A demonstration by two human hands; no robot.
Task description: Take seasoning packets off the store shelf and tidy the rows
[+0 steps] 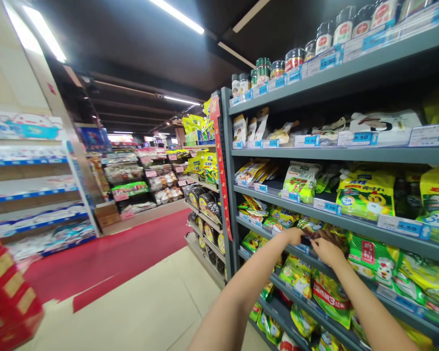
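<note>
Seasoning packets point(309, 223) in yellow and green lie at the front of a middle shelf of the grey rack, directly behind and between the person's two hands; the left hand point(294, 236) reaches in at the shelf's front edge with its fingers bent inward, and the right hand point(327, 248) is just beside it, its thumb side turned towards the left; the fingertips are small and dim against the packets, so I cannot tell whether either hand is pinching one or merely touching it.

Below the hands runs a price rail point(303, 249) with blue tags; to their left lie more yellow-green packets point(281, 217), and to their right leans a green bag with a red label and a cartoon chicken point(369, 256).

On the shelf above stand a yellow chicken seasoning bag point(366, 192) and a white-and-green bag point(300, 180); on the shelf below, a yellow bag point(295, 275) sits beside a green bag with red lettering panel point(329, 296); higher up are pale pouches point(239, 129), then dark-lidded jars point(294, 59) along the top.

Left of the rack, an end display carries dark-wrapped packages with yellow labels point(205, 202); beyond it a red floor covering point(113, 248) crosses pale tiles point(149, 307), with white shelving point(25, 173) at far left.
</note>
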